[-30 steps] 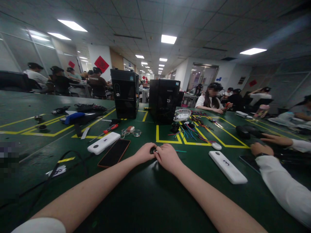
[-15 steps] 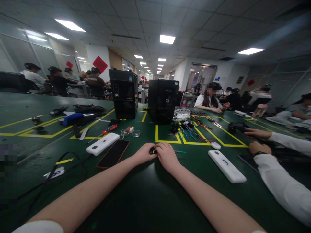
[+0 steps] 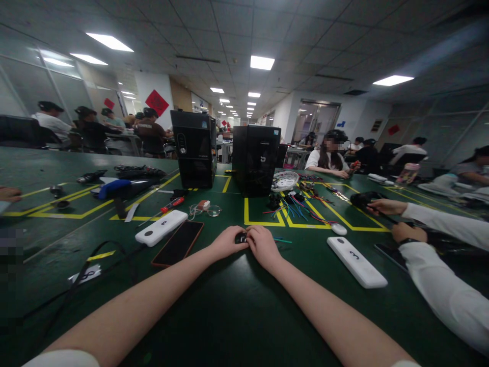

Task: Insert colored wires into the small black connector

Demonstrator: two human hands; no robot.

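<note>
My left hand (image 3: 228, 241) and my right hand (image 3: 263, 245) meet at the middle of the green table. Fingers of the left hand are closed around a small black part (image 3: 240, 237) with a light mark on it; its kind is too small to make out. The right hand's fingers press together at that part's right side. Thin green and blue wires (image 3: 283, 241) stick out beyond the right hand, and their inner ends are hidden under it. A dark phone with an orange-brown edge (image 3: 179, 243) lies left of my hands.
Two black computer towers (image 3: 194, 153) stand ahead. Loose coloured wires (image 3: 296, 203) and a white basket (image 3: 286, 180) lie right of them. White power banks (image 3: 357, 262) flank my hands. A red screwdriver (image 3: 172, 204) lies left. At right, a co-worker's hands (image 3: 387, 207) handle a black object.
My hands stay almost in place; the black part shows slightly more, and a blue wire now shows beside the green one. The co-worker's upper hand at right moved left; another hand appears at far left.
</note>
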